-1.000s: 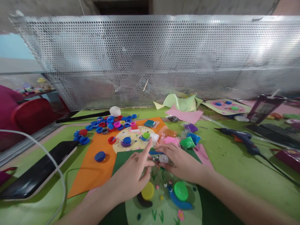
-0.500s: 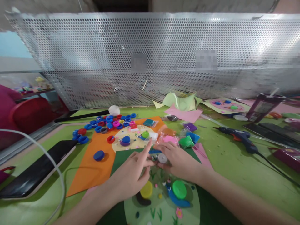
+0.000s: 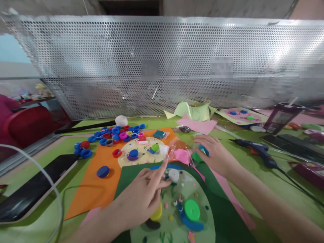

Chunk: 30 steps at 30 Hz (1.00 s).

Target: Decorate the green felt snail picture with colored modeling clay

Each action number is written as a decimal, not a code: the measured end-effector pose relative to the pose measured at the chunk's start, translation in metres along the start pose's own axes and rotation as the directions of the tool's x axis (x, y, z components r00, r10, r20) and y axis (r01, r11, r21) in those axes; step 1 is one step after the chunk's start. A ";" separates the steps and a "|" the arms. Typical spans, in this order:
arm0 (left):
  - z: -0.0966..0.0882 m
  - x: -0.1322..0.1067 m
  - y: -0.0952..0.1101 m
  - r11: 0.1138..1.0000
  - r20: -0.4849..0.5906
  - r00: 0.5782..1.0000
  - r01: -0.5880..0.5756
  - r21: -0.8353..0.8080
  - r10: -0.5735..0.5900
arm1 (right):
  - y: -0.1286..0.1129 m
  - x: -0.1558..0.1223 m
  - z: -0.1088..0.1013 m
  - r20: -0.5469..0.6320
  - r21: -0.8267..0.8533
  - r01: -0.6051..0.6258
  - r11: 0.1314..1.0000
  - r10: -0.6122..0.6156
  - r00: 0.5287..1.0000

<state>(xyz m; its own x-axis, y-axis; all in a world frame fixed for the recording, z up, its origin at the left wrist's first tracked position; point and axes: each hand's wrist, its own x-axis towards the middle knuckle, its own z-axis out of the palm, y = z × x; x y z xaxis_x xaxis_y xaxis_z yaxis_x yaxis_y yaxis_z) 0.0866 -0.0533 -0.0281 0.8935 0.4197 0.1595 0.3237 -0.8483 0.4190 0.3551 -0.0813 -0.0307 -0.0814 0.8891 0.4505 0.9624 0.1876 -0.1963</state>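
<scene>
The left hand lies on the pale green collage disc on the bench. Its fingers are loose and hold nothing, and the index points away at the white cap just beyond. The right hand covers the green and blue clay packets by the disc's far edge; I cannot tell whether its fingers are grasping. The labels on the mesh screen look blurred and unreadable.

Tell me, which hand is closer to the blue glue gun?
Right. The right hand sits among the small bags, left of the glue gun; the left hand is farther left, on the green picture.
</scene>
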 end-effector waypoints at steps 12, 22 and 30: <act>0.000 -0.003 -0.001 0.999 -0.083 0.996 0.026 0.024 -0.024 | 0.019 -0.004 0.004 0.228 0.025 -0.003 1.000 -0.003 0.974; -0.002 -0.005 -0.001 0.999 -0.116 0.993 0.030 0.019 -0.028 | 0.023 0.005 -0.006 -0.011 0.260 -0.066 0.963 0.071 0.997; -0.003 -0.008 0.002 0.998 -0.137 0.990 -0.034 0.054 0.042 | 0.038 0.010 0.004 -0.092 0.320 -0.271 0.908 0.314 0.945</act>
<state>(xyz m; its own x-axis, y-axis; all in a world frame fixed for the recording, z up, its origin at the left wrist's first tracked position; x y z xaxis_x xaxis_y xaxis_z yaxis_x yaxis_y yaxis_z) 0.0795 -0.0573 -0.0259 0.8550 0.4244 0.2980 0.3091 -0.8785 0.3642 0.3896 -0.0636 -0.0374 0.2489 0.8608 0.4439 0.8128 0.0636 -0.5791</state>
